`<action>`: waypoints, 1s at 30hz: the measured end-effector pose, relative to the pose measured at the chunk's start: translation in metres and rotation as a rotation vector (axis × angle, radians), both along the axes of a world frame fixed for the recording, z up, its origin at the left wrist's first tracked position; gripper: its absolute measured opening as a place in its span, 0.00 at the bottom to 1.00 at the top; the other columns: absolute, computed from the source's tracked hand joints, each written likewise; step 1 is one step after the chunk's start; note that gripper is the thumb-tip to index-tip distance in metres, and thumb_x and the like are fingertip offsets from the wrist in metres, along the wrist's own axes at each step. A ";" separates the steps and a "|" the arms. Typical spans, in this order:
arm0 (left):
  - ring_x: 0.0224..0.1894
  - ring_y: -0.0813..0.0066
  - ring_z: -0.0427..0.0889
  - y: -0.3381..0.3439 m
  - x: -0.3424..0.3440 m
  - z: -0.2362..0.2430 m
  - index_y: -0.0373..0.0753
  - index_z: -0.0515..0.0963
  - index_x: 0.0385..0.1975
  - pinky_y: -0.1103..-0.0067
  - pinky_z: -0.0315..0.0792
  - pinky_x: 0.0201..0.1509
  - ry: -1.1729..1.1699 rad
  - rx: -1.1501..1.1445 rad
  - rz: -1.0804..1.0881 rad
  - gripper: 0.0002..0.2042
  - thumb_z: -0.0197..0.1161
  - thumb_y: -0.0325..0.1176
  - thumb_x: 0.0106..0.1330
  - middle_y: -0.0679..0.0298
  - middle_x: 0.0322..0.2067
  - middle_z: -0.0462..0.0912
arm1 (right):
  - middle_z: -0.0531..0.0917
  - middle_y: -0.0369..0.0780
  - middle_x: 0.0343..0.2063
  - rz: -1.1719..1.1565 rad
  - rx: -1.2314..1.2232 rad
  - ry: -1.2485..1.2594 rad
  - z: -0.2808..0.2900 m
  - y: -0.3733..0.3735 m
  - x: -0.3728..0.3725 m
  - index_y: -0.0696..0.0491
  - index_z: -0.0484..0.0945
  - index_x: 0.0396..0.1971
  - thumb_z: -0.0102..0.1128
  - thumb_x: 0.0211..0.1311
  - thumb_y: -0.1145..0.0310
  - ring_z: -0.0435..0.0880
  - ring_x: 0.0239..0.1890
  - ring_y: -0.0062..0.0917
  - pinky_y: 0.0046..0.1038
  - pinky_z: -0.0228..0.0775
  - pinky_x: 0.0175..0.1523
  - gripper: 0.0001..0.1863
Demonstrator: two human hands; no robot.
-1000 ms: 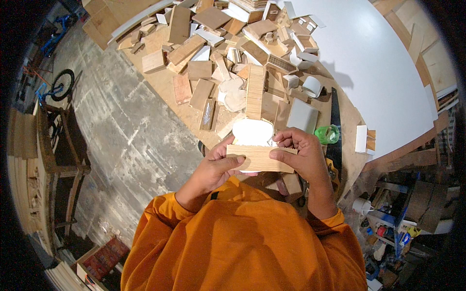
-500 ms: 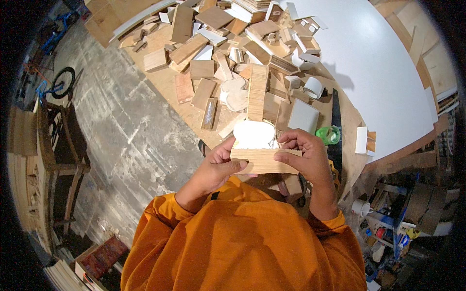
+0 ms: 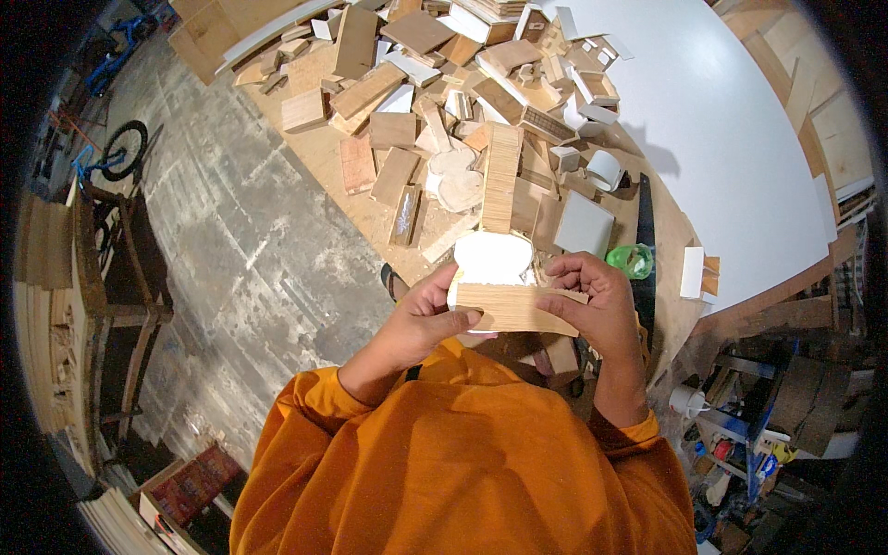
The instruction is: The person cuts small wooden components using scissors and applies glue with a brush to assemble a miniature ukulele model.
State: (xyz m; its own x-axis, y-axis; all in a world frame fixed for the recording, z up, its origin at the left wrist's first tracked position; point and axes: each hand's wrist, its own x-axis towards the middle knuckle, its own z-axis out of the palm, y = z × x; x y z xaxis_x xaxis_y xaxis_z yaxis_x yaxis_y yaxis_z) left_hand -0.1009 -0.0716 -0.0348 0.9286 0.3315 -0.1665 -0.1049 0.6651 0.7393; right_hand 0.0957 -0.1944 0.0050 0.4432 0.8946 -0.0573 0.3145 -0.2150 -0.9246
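Close in front of my body I hold a thin strip of light wood veneer [image 3: 516, 309] with straight grain, lying across a white rounded piece [image 3: 495, 257]. My left hand [image 3: 418, 319] is closed on the strip's left end, thumb on top, and also supports the white piece's left edge. My right hand [image 3: 592, 294] pinches the strip's right end between thumb and curled fingers. White shows along the strip's left and lower edges. A long grained wood piece [image 3: 501, 176] lies just beyond the white piece. The undersides of both held things are hidden.
Many wood offcuts [image 3: 393, 130] are heaped on the table ahead. To the right are a green container [image 3: 630, 261], a white cup [image 3: 604, 170], a dark saw-like blade [image 3: 646, 231] and a large white panel [image 3: 721, 129]. A wooden rack [image 3: 120, 314] stands left.
The view has shifted slightly, so everything sits a little further right. The strip has moved slightly on the white piece, baring a white edge at its left. Both grips stay alike.
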 end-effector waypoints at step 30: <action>0.49 0.71 0.76 -0.003 0.013 -0.006 0.37 0.54 0.63 0.74 0.77 0.48 0.004 -0.055 0.110 0.26 0.51 0.21 0.65 0.59 0.51 0.73 | 0.81 0.36 0.25 0.012 0.033 0.036 -0.009 0.007 0.005 0.56 0.78 0.36 0.71 0.46 0.71 0.79 0.27 0.15 0.19 0.70 0.36 0.16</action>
State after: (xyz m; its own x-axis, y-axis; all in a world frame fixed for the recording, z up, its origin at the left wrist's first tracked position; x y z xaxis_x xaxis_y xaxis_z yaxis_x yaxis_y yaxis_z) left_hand -0.0883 -0.0743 -0.0409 0.8864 0.4218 -0.1908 -0.1767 0.6893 0.7026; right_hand 0.1003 -0.1873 -0.0036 0.4308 0.9014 -0.0429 0.2834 -0.1803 -0.9419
